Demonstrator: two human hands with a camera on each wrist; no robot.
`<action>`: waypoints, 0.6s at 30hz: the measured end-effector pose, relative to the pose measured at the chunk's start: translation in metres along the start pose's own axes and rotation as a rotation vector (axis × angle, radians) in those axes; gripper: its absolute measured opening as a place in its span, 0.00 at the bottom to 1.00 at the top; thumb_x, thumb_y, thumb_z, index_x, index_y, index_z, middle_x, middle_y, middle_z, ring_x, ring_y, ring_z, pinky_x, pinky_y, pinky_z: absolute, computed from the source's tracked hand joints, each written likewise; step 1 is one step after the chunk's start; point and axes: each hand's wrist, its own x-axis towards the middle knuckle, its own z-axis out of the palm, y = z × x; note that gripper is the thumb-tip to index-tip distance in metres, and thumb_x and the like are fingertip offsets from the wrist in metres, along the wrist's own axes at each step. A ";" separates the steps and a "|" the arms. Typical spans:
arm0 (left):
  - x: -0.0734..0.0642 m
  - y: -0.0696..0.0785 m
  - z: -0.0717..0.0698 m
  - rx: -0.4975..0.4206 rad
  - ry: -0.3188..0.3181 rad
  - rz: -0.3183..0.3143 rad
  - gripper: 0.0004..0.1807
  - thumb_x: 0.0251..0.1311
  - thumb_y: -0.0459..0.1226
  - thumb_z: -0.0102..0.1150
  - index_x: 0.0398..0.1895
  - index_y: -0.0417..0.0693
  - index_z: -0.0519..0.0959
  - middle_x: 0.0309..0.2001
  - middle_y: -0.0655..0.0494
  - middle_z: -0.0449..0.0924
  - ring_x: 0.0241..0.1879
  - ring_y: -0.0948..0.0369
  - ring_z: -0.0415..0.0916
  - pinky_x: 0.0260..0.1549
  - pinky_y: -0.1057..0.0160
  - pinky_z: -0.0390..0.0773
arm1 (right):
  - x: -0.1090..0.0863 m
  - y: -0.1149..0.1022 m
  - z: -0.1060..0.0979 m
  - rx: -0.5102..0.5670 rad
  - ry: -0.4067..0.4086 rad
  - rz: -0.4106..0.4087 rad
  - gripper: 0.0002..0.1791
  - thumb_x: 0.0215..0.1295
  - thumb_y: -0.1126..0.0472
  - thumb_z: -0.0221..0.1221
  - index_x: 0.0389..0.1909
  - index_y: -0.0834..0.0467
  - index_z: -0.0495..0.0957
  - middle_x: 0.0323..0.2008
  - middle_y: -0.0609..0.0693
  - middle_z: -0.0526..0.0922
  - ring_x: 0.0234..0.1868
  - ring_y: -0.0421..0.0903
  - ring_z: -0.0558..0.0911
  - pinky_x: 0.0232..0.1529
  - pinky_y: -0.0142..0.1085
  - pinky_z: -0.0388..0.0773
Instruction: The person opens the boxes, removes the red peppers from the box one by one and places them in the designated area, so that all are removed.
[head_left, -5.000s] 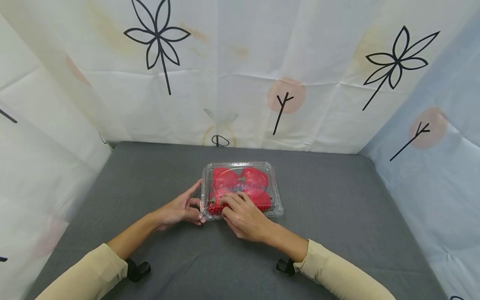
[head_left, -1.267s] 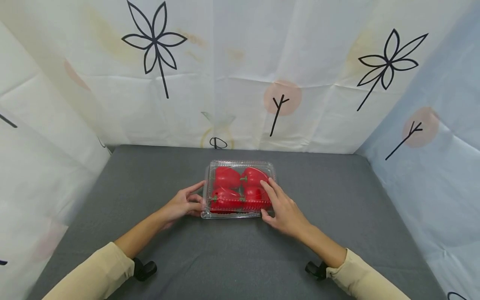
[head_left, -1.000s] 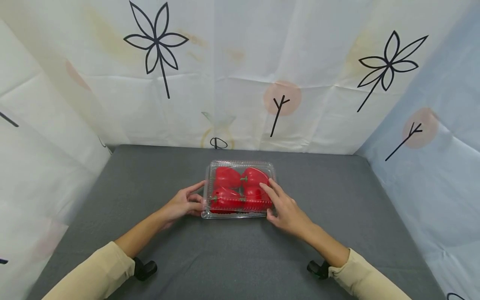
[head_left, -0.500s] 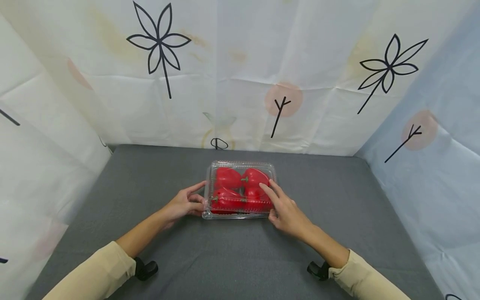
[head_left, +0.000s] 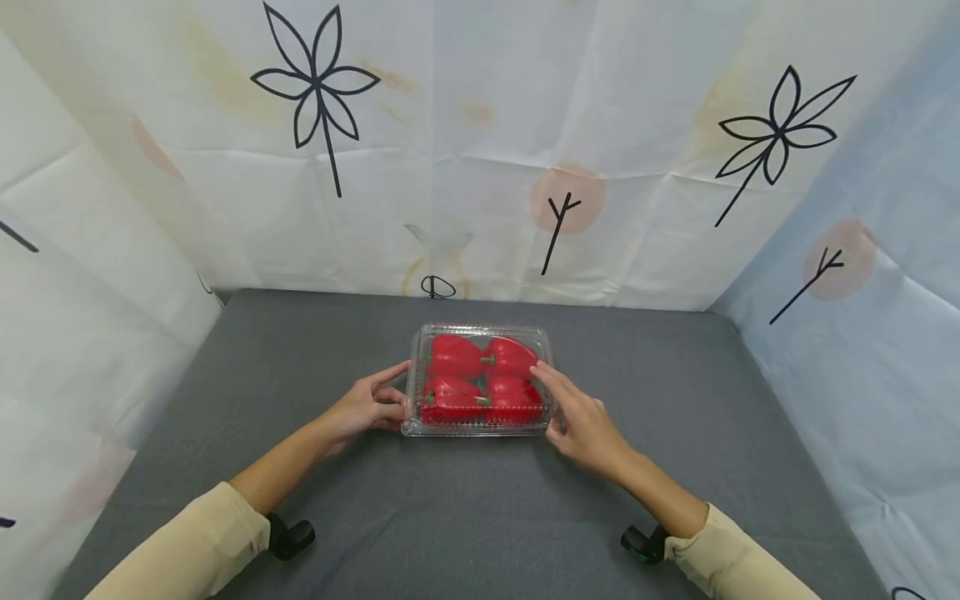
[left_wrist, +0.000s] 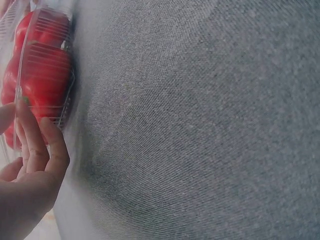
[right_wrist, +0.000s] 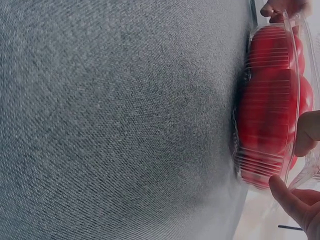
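Observation:
A clear plastic clamshell box (head_left: pixel 474 431) sits on the grey cloth in the head view, with several red bell peppers (head_left: pixel 454 356) inside. Its clear lid (right_wrist: pixel 306 30) lies over them, its front edge a little above the base rim in the right wrist view. My left hand (head_left: pixel 367 410) holds the box's left side, thumb and fingers at the rim; these fingers (left_wrist: pixel 35 145) show in the left wrist view. At the right front corner, my right hand (head_left: pixel 588 429) pinches the edge, with the thumb low and a fingertip up on the lid's right side.
The grey cloth (head_left: pixel 480 517) covers the table. White printed curtains (head_left: pixel 480 167) rise behind it and along both sides. A black wrist camera (head_left: pixel 291 537) is strapped at the left sleeve, another black wrist camera (head_left: pixel 645 543) at the right.
The right hand has gone from the front middle of the lid to its right front corner. Over the last half second the lid's front edge has lowered slightly. The left hand stays put.

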 end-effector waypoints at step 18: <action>-0.001 0.001 0.001 -0.005 -0.010 -0.001 0.45 0.64 0.33 0.63 0.79 0.51 0.50 0.38 0.51 0.81 0.39 0.55 0.79 0.43 0.58 0.82 | 0.007 0.014 -0.022 0.151 0.023 0.079 0.47 0.50 0.65 0.72 0.73 0.54 0.62 0.68 0.55 0.70 0.50 0.52 0.84 0.38 0.49 0.85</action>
